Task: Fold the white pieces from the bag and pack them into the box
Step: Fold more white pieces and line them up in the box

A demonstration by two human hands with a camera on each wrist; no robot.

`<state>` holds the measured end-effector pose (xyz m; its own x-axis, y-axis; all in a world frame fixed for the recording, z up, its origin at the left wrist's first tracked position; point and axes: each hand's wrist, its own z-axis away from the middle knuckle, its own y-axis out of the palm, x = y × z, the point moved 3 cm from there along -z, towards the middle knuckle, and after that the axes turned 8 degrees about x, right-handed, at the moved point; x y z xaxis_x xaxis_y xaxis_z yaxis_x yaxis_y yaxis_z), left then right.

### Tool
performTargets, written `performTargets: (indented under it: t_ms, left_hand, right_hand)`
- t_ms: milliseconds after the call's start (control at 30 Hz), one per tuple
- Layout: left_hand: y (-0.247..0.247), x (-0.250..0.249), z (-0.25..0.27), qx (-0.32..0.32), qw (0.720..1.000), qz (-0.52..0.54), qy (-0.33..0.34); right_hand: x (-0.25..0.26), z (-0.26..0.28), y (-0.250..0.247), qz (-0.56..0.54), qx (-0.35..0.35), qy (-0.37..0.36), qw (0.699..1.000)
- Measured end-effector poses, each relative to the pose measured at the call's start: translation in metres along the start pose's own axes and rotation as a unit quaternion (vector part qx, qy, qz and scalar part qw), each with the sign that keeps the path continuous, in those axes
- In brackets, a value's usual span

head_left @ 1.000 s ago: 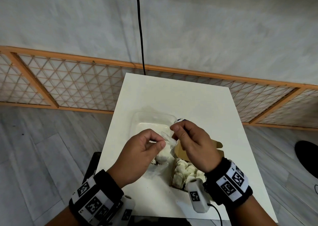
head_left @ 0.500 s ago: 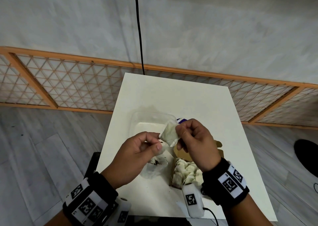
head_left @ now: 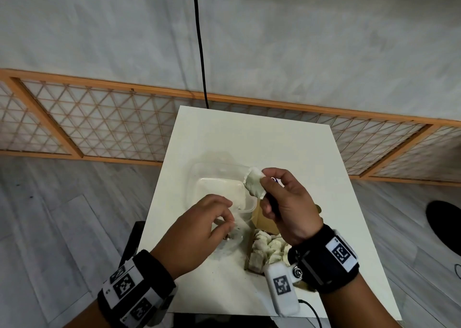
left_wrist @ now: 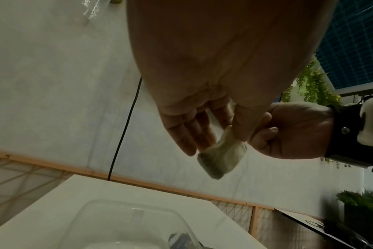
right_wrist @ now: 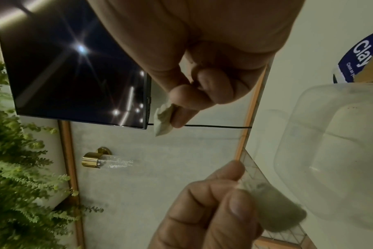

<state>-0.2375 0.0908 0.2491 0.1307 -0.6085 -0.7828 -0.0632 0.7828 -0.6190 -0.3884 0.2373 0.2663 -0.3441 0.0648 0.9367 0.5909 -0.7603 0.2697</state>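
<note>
White piece (head_left: 254, 182) pinched in right-hand fingers (head_left: 268, 181) over white table (head_left: 249, 138), left fingers (head_left: 224, 221) curled

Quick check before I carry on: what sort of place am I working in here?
Probably a furnished room in a home or showroom, not a factory: a small white table against a wall, a wall-mounted dark screen, green foliage and a gold wall fitting.

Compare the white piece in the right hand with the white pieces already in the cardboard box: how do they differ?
The held piece is pinched in the air by the right hand; the packed pieces lie in the cardboard box. The held piece is single; the packed pieces are many, crowded together. Both look like small whitish pouches.
</note>
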Motion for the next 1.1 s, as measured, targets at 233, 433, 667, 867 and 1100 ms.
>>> performTargets:
  t_ms: [233,433,667,867,1100]
  left_hand:
    - [0.009,0.019,0.007,0.087,0.994,-0.064,-0.029]
    - [0.004,0.008,0.005,0.015,0.993,0.106,-0.04]
    - [-0.008,0.013,-0.002,-0.071,0.954,0.281,-0.08]
    - [-0.011,0.018,-0.001,-0.088,0.943,0.304,-0.105]
    - [-0.017,0.027,0.0,-0.125,0.932,0.31,-0.14]
  right_hand:
    - [0.001,-0.003,-0.005,0.165,-0.016,-0.048,0.985]
    - [-0.009,0.009,0.012,0.333,0.073,-0.063,0.938]
    - [-0.028,0.017,0.032,0.323,0.159,-0.051,0.932]
    - [-0.041,0.011,0.04,0.28,0.194,-0.024,0.94]
    - [-0.072,-0.018,0.019,0.314,0.14,0.072,0.936]
